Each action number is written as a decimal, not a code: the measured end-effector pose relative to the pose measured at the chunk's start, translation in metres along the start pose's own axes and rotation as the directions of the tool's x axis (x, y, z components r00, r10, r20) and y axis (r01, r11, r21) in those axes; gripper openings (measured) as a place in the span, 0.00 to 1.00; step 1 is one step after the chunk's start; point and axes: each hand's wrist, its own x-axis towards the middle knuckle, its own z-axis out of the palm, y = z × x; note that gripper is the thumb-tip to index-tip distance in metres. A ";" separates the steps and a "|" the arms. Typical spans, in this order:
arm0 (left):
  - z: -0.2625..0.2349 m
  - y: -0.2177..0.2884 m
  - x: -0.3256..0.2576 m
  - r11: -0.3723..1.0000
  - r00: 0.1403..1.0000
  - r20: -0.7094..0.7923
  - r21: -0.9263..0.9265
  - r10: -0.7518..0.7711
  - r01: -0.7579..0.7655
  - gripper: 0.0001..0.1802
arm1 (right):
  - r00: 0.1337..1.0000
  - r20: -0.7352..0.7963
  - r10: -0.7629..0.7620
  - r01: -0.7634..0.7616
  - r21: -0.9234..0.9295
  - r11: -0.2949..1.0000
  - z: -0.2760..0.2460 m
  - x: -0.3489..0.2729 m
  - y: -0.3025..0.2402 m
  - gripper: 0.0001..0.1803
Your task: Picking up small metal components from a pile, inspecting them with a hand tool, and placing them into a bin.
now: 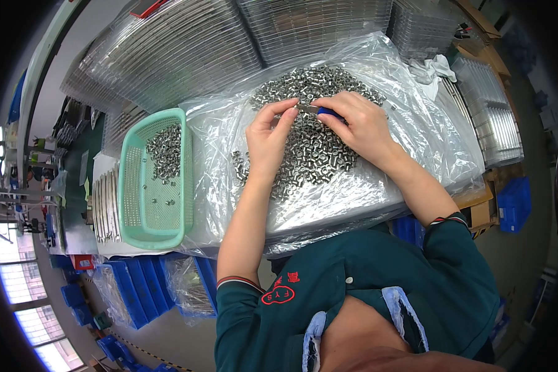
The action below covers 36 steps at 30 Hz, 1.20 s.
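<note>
My left hand pinches a small metal fitting between thumb and fingertips; most of the piece is hidden by them. My right hand is closed around the blue handle of a tool with a short, flat metal blade. The blade's tip meets the fitting, or comes very close to it; I cannot tell which. Beneath both hands spreads a large heap of small, shiny metal fittings, lying on a clear plastic sheet.
To the left stands a mint-green plastic basket partly filled with similar fittings. Stacked clear plastic trays rise behind the heap, with more trays at the right beside a white cloth. Blue bins sit below the table's left edge.
</note>
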 end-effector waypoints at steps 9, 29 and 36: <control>-0.010 -0.002 0.003 0.779 0.923 0.195 -0.495 -0.332 0.385 0.12 | 0.965 0.037 0.261 -0.255 0.381 0.888 -0.006 0.002 -0.006 0.12; 0.011 0.006 -0.008 0.912 0.952 0.192 0.293 0.239 -0.288 0.26 | 0.567 0.734 0.374 -0.776 0.628 -0.056 0.011 -0.006 0.001 0.11; 0.009 0.002 -0.006 0.913 0.950 0.192 0.283 0.248 -0.295 0.14 | 0.511 0.811 0.286 -0.762 0.581 -0.286 0.009 -0.005 0.002 0.09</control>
